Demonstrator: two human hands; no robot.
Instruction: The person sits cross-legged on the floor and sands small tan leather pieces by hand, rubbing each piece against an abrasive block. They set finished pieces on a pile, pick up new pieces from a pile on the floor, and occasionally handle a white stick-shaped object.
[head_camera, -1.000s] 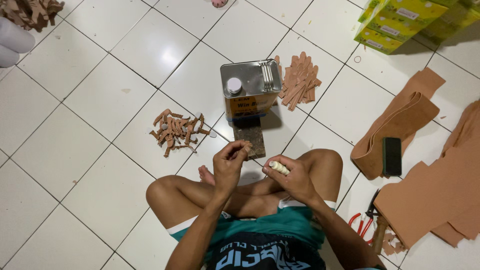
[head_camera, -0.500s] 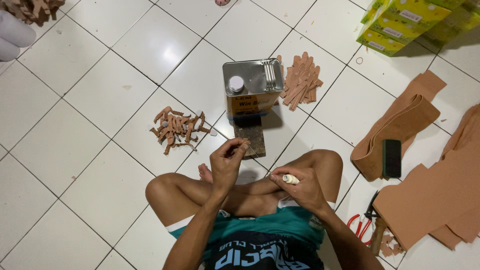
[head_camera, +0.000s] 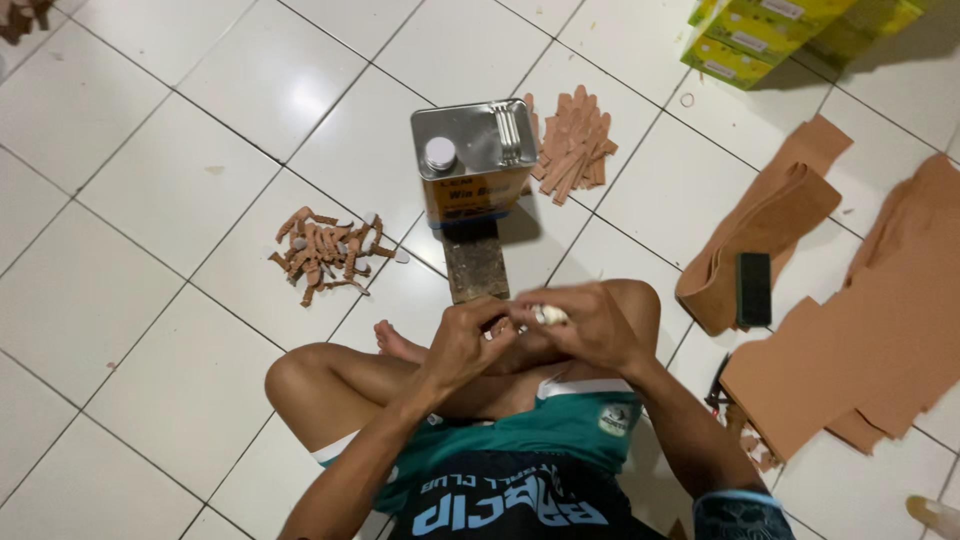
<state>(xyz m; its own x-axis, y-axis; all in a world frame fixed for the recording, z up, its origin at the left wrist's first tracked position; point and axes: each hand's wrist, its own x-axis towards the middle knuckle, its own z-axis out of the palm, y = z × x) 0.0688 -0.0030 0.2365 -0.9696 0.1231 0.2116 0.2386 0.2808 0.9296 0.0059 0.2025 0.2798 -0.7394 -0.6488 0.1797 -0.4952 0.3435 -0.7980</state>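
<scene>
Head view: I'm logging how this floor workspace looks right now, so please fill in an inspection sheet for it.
Surface: white tiled floor; the person sits cross-legged on it.
Job's things: small pale piece held between both hands; what it is cannot be told.
Clutter: metal can, dark slab in front of it, flat tan strips, pile of curled tan pieces, tan sheets, dark block on folded sheet.
Hands: left hand and right hand meet over the lap.
Cables: nothing seen.
Surroundings: yellow-green boxes at top right.
</scene>
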